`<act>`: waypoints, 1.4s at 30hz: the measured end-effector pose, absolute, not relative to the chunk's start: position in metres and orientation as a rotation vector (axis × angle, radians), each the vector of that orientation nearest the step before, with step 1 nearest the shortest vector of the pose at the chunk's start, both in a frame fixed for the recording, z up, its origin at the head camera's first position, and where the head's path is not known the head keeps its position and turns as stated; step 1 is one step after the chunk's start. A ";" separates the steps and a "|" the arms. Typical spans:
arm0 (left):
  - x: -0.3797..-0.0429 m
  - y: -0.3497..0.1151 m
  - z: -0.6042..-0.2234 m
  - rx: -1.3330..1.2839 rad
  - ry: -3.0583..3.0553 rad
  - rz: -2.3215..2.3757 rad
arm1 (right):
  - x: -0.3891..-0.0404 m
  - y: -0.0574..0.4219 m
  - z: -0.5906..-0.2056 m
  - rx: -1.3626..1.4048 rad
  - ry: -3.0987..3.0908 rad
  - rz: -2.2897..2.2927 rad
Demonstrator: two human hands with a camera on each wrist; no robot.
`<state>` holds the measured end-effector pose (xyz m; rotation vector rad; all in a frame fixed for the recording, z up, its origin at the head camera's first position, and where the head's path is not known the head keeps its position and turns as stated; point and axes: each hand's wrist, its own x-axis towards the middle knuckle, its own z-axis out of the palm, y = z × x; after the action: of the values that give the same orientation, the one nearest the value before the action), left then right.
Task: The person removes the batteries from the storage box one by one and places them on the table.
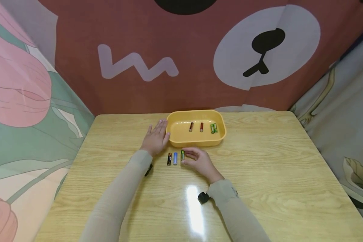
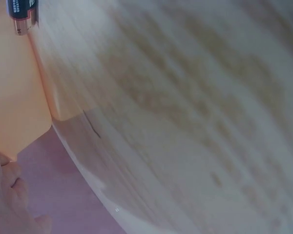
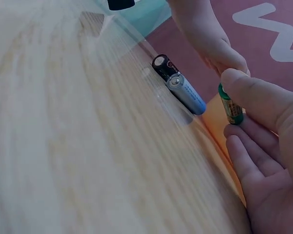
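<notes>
My right hand [image 1: 199, 163] pinches a green battery [image 1: 183, 155] between thumb and fingers, in front of the yellow tray; the right wrist view shows this green battery [image 3: 231, 107] held at its ends. To its left lie a blue battery [image 1: 175, 158] and a black battery [image 1: 169, 159] with a copper end, side by side on the table. My left hand [image 1: 155, 137] rests with straight fingers against the left side of the tray [image 1: 196, 144]. Inside the tray are two dark red batteries [image 1: 201, 127] and a pair of green batteries [image 1: 213, 128].
The wooden table [image 1: 275, 168] meets a printed cloth [image 1: 133, 94] just behind the tray. More patterned cloth hangs at the left and right sides. A small black device [image 1: 203, 198] is worn at the right wrist.
</notes>
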<state>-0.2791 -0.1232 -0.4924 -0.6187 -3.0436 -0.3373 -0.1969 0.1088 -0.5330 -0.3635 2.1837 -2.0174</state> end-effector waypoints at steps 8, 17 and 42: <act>-0.280 -0.124 -0.493 -0.613 -3.036 -0.359 | -0.200 0.107 -0.539 -0.405 2.233 -2.005; -0.281 -0.123 -0.494 -0.611 -3.040 -0.364 | -0.201 0.105 -0.542 -0.400 2.358 -1.902; -0.279 -0.127 -0.492 -0.628 -3.032 -0.377 | -0.199 0.101 -0.542 -0.504 2.628 -1.638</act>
<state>-0.2791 -0.1273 -0.4916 -0.6285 -3.0324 -0.3772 -0.1986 0.1008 -0.5417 -0.5042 2.6281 -1.6377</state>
